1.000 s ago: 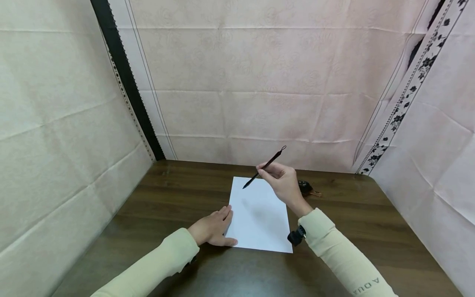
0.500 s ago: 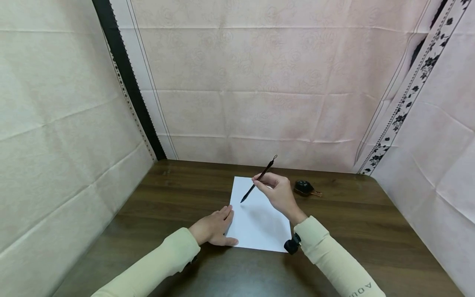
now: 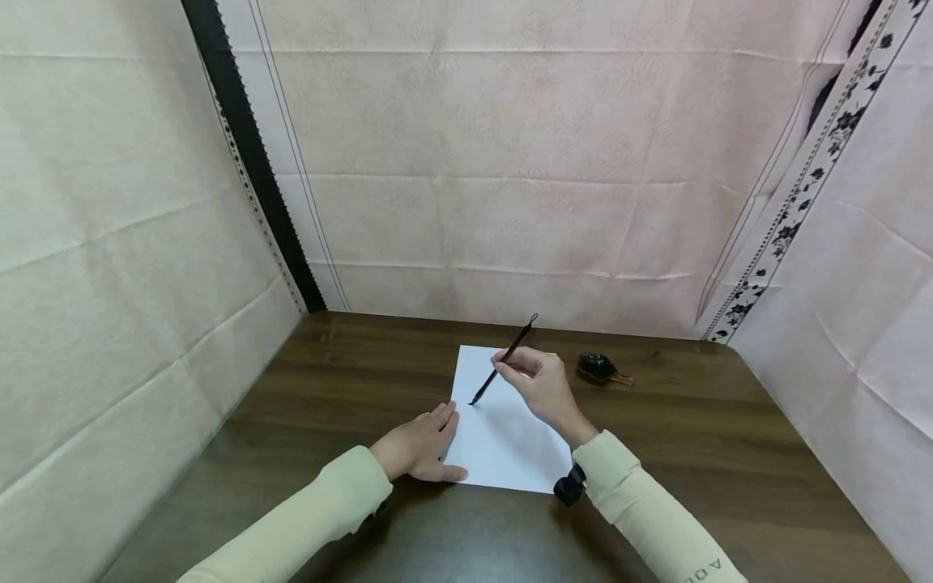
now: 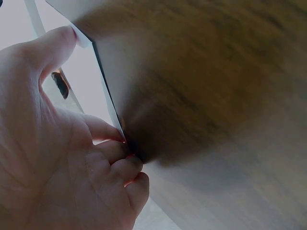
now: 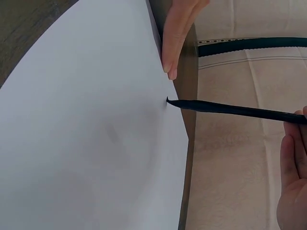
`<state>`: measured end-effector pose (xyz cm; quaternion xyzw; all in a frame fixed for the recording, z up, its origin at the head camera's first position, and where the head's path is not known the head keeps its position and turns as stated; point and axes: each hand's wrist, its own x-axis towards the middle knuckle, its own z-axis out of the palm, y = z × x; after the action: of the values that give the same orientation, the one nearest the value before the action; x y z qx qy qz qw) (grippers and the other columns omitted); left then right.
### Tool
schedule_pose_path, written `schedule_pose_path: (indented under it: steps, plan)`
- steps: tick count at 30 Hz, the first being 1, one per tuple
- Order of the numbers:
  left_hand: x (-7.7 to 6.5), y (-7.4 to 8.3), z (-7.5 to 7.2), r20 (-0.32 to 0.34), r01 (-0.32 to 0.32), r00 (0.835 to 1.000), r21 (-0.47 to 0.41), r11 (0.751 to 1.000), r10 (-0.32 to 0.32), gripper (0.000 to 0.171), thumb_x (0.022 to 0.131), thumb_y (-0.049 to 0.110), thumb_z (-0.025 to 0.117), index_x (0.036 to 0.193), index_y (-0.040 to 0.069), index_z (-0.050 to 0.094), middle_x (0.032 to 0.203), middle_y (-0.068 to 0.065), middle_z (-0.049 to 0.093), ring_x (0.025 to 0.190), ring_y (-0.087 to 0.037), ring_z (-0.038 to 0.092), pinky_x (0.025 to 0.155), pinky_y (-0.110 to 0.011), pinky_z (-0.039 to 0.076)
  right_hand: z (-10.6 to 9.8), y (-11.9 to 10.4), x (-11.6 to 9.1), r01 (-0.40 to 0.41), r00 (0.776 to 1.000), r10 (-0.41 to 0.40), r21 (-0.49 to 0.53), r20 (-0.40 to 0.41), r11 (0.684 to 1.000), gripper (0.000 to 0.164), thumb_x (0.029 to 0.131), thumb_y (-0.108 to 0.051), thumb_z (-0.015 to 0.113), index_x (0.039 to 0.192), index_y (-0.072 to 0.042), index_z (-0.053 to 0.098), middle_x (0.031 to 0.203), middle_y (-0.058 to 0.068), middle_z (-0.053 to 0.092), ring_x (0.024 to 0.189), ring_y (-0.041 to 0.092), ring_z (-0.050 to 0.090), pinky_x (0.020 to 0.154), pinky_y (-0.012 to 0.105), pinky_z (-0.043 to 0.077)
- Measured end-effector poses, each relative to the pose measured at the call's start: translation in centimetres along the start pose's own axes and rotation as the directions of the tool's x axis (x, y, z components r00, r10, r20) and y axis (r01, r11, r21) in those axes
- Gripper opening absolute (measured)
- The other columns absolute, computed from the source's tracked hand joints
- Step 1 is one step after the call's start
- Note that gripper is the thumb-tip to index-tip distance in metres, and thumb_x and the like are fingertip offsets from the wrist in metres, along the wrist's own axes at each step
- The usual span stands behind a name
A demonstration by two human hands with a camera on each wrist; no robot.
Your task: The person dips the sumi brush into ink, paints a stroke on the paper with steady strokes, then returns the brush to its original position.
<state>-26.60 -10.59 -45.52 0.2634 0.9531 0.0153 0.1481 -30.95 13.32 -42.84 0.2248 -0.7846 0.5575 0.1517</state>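
Note:
A white sheet of paper [image 3: 510, 453] lies on the wooden table. My right hand [image 3: 543, 385] pinches a dark calligraphy brush [image 3: 503, 366] at mid-handle, its looped end pointing up and away. In the right wrist view the slightly bent tip of the brush [image 5: 211, 106] meets the paper [image 5: 96, 96] close to its left edge. My left hand [image 3: 419, 445] rests flat at the sheet's near left corner, fingers along the edge and thumb on the bottom edge. The left wrist view shows that hand [image 4: 72, 158] from the palm side, fingertips right at the paper's edge.
A small glossy black dish-like thing with a brown handle [image 3: 599, 368] sits on the table [image 3: 350, 364] to the right of the sheet. Pale cloth hangs [image 3: 510, 162] stand behind the table and along both sides.
My right hand has come down and toward me, bringing the brush tip from above the sheet's upper part onto its left side. The left hand has stayed put.

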Motion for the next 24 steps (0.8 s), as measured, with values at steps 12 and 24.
schedule_pose_path:
  steps: [12,24]
  plan:
    - [-0.1,-0.1,0.0,0.002,-0.004,1.0,0.015,1.0,0.004,0.101,0.096,0.069,0.063,0.165,0.002,0.031,0.178,-0.013,0.021,0.165,-0.026,0.022,0.132,-0.042,0.028,-0.4,0.4,-0.2,-0.006,1.0,0.005,-0.058,-0.004,0.998,0.011,0.1,-0.014,0.074,0.109,-0.014,0.081,0.111,0.005,0.082,0.107,0.02,0.077,0.096,0.029,0.062]
    - [0.0,-0.1,0.0,0.003,-0.006,1.0,0.009,1.0,0.006,0.101,0.096,0.068,0.063,0.166,0.003,0.03,0.178,-0.013,0.021,0.165,-0.026,0.022,0.132,-0.042,0.029,-1.1,0.4,0.3,-0.021,0.999,0.026,-0.117,0.042,0.993,0.013,0.101,-0.016,0.073,0.111,-0.013,0.081,0.112,0.003,0.081,0.108,0.019,0.077,0.097,0.036,0.062]
